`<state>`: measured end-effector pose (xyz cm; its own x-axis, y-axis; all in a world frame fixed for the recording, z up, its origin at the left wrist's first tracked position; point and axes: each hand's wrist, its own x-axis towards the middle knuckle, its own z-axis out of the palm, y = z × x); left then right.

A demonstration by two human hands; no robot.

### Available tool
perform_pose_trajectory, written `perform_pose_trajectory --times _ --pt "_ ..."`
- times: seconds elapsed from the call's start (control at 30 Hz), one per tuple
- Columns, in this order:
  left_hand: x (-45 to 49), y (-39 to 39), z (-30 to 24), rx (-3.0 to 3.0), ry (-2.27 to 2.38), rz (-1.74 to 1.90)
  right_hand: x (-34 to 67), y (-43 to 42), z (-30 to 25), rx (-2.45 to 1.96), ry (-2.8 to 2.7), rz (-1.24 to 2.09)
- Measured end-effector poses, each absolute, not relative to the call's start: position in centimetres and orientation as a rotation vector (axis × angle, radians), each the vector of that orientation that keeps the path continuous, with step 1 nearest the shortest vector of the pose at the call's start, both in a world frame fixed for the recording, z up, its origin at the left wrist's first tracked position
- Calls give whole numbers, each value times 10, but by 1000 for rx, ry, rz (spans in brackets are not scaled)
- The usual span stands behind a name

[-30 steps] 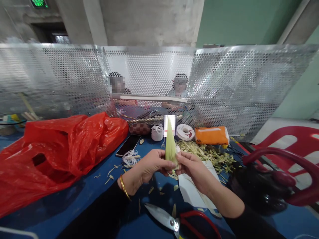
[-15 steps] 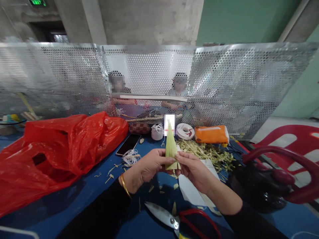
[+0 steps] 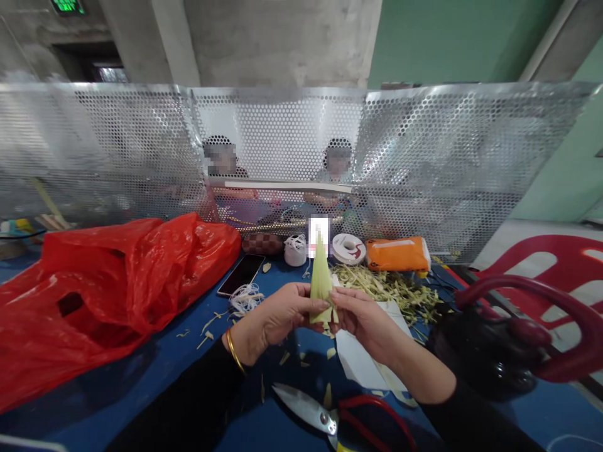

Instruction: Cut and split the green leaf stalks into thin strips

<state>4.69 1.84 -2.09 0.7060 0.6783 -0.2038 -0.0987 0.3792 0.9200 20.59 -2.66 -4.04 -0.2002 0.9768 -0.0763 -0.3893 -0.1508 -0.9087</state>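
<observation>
Leaf (image 3: 321, 282), pale green and tapering to a point at the top, stands nearly upright between my two hands, just above the blue table (image 3: 164, 358) at the middle of the view. My left hand (image 3: 289, 307) pinches it low on its side, thumb across the front. My right hand (image 3: 355, 309) grips the lower right edge, thumb and fingers drawn together on it, near a small split at the bottom. Whether it is one layer or several, I cannot tell.

Below my hands lie scissors (image 3: 304, 406) with red on the handle, tip pointing left. White paper (image 3: 360, 361) is partly under my right forearm, and beyond it spreads a heap of scraps (image 3: 391, 289). White string (image 3: 245, 297) sits near my left hand, beside a phone (image 3: 241, 275). A red bag (image 3: 127, 270) fills the left side; a dark kettle (image 3: 490, 358) stands at the right.
</observation>
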Motion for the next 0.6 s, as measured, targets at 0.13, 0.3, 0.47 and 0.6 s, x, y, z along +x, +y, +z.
perform_pose_trajectory --times 0.13,0.3,0.47,0.6 --pt "48 17 -20 1093 659 554 205 -27 -38 -950 -1054 1494" --pt "49 17 -21 1122 715 586 206 -29 -35 -1033 -1218 1430" --pt "46 20 -23 1124 707 567 208 -29 -36 -881 -1105 1573" --pt "44 21 -23 1140 654 549 210 -29 -36 -802 -992 1685"
